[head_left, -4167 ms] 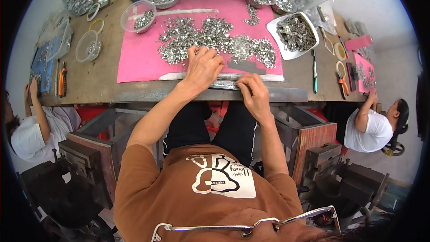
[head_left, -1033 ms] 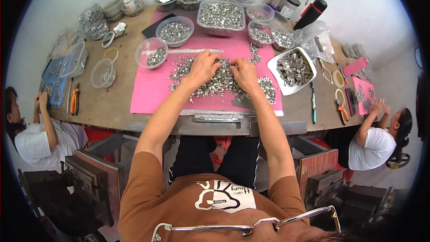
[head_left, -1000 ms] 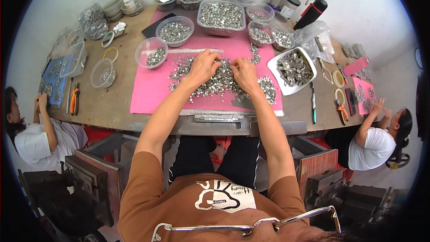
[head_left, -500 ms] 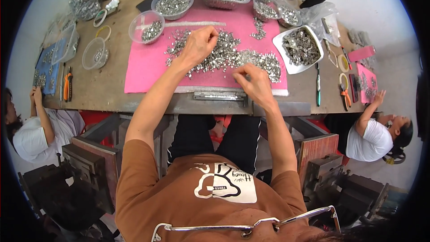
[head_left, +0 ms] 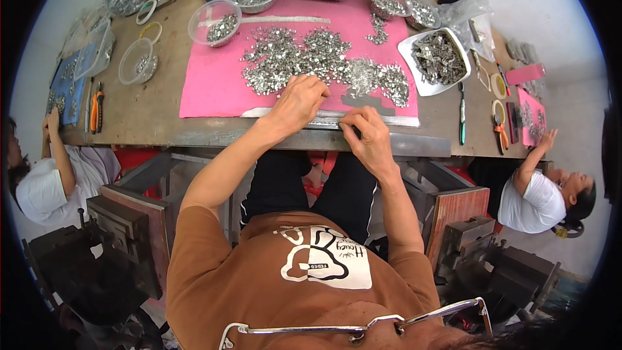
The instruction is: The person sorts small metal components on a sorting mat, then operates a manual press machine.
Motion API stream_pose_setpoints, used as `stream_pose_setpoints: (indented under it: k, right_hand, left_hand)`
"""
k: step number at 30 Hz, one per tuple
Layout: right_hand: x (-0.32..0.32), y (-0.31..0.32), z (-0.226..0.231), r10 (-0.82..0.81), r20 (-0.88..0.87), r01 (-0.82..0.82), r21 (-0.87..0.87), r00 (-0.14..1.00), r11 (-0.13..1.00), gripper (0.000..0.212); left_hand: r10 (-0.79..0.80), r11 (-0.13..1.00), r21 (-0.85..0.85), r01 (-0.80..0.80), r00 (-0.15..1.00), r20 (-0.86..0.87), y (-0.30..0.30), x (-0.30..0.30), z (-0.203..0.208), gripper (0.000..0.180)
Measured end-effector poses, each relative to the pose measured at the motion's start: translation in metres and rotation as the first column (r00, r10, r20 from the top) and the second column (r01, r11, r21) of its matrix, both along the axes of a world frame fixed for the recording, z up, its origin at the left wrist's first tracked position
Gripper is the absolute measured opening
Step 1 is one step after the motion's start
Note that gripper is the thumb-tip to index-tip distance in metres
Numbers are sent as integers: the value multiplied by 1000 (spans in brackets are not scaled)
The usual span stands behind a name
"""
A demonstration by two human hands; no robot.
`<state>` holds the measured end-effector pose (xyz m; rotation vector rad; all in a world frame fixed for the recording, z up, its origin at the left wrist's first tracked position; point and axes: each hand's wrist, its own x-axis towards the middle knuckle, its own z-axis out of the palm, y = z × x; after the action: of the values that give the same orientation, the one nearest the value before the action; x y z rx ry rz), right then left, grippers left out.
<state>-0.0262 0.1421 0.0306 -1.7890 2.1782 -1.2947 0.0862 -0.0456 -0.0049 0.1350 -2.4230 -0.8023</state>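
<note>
The view is taken from the head of the person, by the left one of two fisheye cameras, and it faces steeply down and somewhat forward. The glasses (head_left: 311, 330) are very near, at the lower edge; behind them come the brown shirt (head_left: 227, 266), the left hand (head_left: 298, 102) and the right hand (head_left: 368, 133), then the table (head_left: 165, 84). The wide lens also catches one co-worker (head_left: 42, 185) at the left, another co-worker (head_left: 531, 204) at the right, and dark rounded corners.
</note>
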Motion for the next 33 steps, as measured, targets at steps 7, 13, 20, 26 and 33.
stream_pose_setpoints:
  k: [7,13,20,26,33]
  right_hand:
    - [1,0,0,11,-89,-12,-1,996,1000,15]
    - [8,3,5,-10,-328,23,35,945,999,18]
    - [12,2,2,14,-412,4,44,911,999,21]
    - [5,2,0,21,-193,-18,18,981,1000,19]
    - [6,2,-5,-19,-134,14,-37,991,999,17]
  left_hand:
    - [98,995,-21,-98,995,5,4,-1,-2,5]
    - [225,968,-116,-224,974,-7,13,0,1,8]
    - [215,959,-190,-210,976,10,14,0,4,9]
    - [185,966,-196,-170,981,63,12,-2,4,7]
    - [197,965,-189,-183,979,59,11,-2,4,7]
